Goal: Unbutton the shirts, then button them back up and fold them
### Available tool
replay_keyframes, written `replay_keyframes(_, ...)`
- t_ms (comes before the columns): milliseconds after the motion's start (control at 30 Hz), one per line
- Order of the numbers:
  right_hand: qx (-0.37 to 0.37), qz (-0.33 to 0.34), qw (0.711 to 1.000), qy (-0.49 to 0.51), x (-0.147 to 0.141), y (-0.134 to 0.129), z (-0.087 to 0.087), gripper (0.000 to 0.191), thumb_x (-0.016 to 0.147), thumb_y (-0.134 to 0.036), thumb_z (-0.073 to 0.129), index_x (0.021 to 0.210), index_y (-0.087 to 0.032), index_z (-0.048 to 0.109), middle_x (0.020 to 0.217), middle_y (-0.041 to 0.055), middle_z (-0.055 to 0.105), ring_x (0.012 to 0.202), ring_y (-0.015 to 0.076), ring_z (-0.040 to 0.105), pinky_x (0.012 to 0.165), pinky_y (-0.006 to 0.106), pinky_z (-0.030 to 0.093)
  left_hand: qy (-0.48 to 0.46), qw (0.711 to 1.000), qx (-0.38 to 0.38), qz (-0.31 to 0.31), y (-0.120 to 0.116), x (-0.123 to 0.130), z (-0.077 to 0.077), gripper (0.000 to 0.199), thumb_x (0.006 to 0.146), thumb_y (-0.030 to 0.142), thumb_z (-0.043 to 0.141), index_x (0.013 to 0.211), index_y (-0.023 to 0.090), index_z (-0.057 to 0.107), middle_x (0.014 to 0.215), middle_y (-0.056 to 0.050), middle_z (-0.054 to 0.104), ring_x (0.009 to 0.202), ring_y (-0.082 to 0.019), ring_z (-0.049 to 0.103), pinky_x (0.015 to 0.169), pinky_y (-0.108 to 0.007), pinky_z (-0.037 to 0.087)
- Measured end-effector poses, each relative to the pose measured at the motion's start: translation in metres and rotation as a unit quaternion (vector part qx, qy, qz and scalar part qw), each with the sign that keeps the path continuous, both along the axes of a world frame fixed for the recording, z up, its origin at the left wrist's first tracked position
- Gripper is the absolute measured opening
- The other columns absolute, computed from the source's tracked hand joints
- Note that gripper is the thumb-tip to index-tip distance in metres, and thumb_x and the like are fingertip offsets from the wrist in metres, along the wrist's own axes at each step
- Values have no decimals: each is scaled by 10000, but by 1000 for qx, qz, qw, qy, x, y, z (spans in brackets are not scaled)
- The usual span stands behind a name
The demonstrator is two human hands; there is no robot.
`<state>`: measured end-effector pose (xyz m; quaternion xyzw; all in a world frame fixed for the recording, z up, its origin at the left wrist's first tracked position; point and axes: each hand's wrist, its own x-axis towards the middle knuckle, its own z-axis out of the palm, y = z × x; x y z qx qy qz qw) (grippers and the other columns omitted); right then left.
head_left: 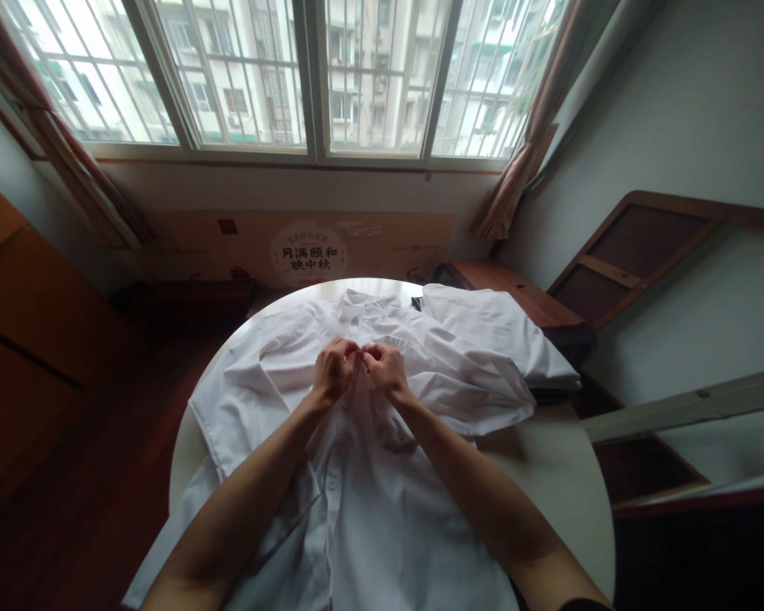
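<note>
A white button-up shirt (413, 509) lies spread on the round table, its collar at the far side and its lower part toward me. My left hand (336, 367) pinches the shirt's front edge a little below the collar. Right beside it, my right hand (385, 368) also has its fingers closed on the front placket, the fingertips of both hands nearly meeting. Whatever button lies between the fingertips is hidden. Below the hands the button strip runs down the middle of the shirt.
A stack of folded white garments (497, 327) sits at the table's back right. The white round table (573, 475) shows its rim on the right. Behind it stand a printed cardboard panel (382, 242) under the window and a low wooden cabinet (515, 293). A wooden chair (637, 246) is at right.
</note>
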<state>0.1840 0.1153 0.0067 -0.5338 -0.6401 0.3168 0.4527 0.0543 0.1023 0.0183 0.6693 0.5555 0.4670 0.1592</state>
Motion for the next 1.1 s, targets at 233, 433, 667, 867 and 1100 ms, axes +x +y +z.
replay_keyframes(233, -78, 99, 968, 219, 0, 9, -8, 186, 660, -340, 608, 704, -161, 625, 623, -10, 600, 548, 115, 537, 558, 246, 446, -206, 967, -88, -124, 10, -9, -14, 219, 730, 311, 602, 834, 136, 685, 764, -54, 694, 690, -172, 638, 632, -261, 503)
replay_keyframes(433, -118, 117, 962, 218, 0, 8, -8, 201, 640, -324, 642, 746, -154, 640, 648, 0, 615, 573, 123, 556, 574, 257, 454, -137, 983, -86, -85, 11, -9, -17, 250, 688, 314, 653, 875, 149, 674, 691, -25, 672, 635, -153, 611, 593, -246, 463)
replay_keyframes(667, 15, 106, 977, -185, 27, -9, 4, 307, 780, -410, 595, 949, -158, 647, 954, 102, 658, 882, 224, 597, 817, 367, 441, -192, 979, -72, -15, 25, -28, -19, 172, 671, 323, 631, 698, 154, 604, 653, -7, 604, 597, -127, 537, 604, -250, 429)
replay_keyframes(867, 131, -51, 832, -536, 101, -50, 25, 588, 756, -411, 665, 1265, -173, 489, 1326, 188, 469, 1229, 364, 387, 1008, 513, 244, -204, 976, -56, 44, 35, -61, -18, 136, 689, 243, 546, 796, 164, 571, 718, -14, 575, 662, -145, 530, 648, -265, 428)
replay_keyframes(1100, 57, -135, 795, -589, 155, -44, 48, 354, 867, -122, 399, 1185, -145, 554, 922, 155, 637, 806, 249, 594, 700, 348, 391, -107, 982, -32, 153, 40, -67, -22, 125, 734, 149, 466, 811, 180, 559, 792, -47, 577, 766, -187, 548, 750, -317, 438)
